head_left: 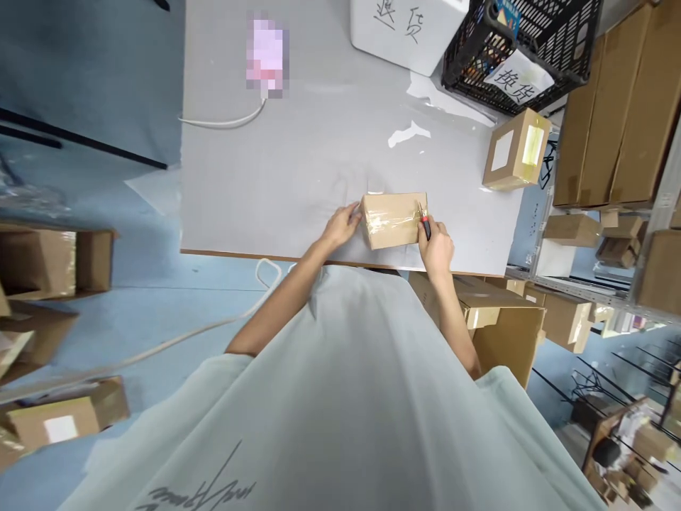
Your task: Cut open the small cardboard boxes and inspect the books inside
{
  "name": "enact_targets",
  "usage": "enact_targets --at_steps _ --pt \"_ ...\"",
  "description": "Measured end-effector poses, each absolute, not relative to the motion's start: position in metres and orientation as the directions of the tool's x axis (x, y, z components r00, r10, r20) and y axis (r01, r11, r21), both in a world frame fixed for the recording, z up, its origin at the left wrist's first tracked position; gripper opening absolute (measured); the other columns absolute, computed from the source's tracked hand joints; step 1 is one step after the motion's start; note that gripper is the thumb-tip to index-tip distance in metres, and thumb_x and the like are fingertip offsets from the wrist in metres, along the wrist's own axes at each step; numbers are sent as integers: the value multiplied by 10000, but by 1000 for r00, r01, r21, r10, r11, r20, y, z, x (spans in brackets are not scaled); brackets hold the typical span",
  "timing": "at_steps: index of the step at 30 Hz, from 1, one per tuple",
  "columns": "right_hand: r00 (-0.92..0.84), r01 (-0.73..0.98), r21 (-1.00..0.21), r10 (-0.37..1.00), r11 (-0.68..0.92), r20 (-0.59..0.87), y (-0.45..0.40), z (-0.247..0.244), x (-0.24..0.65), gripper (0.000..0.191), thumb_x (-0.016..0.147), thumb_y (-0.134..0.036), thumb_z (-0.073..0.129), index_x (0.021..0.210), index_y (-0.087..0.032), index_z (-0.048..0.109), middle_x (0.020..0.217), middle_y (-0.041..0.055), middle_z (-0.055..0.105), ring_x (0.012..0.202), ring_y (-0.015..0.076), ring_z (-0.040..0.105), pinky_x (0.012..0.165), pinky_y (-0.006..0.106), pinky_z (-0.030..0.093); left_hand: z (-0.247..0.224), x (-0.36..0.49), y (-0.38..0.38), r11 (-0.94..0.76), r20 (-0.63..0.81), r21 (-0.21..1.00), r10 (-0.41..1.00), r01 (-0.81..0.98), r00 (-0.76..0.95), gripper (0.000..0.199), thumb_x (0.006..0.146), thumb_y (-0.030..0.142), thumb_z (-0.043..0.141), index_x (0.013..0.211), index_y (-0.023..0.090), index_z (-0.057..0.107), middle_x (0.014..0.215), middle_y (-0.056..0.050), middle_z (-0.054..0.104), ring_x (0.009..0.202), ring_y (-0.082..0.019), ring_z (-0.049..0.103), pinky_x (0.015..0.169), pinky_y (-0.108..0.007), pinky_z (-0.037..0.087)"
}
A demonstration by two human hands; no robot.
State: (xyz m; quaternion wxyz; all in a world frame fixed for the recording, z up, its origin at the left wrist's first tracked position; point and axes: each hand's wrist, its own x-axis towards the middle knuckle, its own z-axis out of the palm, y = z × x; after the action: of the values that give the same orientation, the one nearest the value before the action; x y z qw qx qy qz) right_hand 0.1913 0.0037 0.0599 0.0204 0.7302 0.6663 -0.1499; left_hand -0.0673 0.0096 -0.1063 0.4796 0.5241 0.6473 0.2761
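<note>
Brown box [394,221]: my loosely open left hand [340,226] touches its left end; my right hand [437,248], gripping a cutter [426,227], apparently slits its tape [379,223], likely needing a steady stroke next.

A grey table [287,184] stands on a blue floor [170,301], with open cardboard boxes [37,262] to its left and metal shelving [658,216] holding brown cartons [611,121] to its right.

A pale grey rectangular table [287,184] carries a white plastic bin [401,44] on its far side, a labelled brown cardboard box [517,152] near its right end and, far left, a pinkish object [267,53] (details pixelated) with a white cable [228,125]. A tape-wrapped tan cardboard box [396,221] is at the near edge.
</note>
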Motion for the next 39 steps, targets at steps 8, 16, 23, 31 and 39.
enact_targets --at_steps 8,16,23,31,39 --pt "192 963 -153 963 -222 -189 -7 73 182 552 1206 -499 442 1607 -222 702 1430 191 727 1189 322 796 1023 408 618 -9 -83 37 172 -160 941 985 292 -65 372 1014 577 795 1164 240 843 1259 -81 829 1121 -268 785 1079 -423 656" --pt "30 905 -377 913 -197 -406 -39 108 126 607 1213 -459 417 1773 -237 486 1579 164 754 1371 368 779 1127 474 620 -14 -86 40 202 -212 959 977 198 31 251 908 343 896 1133 234 878 1197 -70 823 1007 -228 814 1008 -390 704" --pt "-47 938 -320 863 -135 -503 -32 106 89 572 1216 -418 452 1760 -268 547 1566 107 781 1409 361 771 1147 457 621 -14 -88 44 189 -205 964 976 187 70 229 921 320 878 1134 240 901 1178 -67 838 1010 -237 818 1016 -405 709" --pt "-48 957 -266 845 -113 -532 -26 109 85 569 1221 -443 457 1769 -311 534 1528 81 805 1389 366 774 1120 474 635 -17 -85 41 190 -201 964 979 186 39 224 926 340 857 1130 261 908 1175 -59 845 1020 -253 818 1012 -414 712" --pt "1 988 -123 789 -97 -614 -13 126 68 546 1218 -419 438 1738 -297 553 1350 119 858 1279 406 799 1072 543 632 -22 -78 39 245 -242 949 970 199 -37 198 907 320 865 1096 278 912 1137 -36 853 992 -257 826 1001 -410 698"
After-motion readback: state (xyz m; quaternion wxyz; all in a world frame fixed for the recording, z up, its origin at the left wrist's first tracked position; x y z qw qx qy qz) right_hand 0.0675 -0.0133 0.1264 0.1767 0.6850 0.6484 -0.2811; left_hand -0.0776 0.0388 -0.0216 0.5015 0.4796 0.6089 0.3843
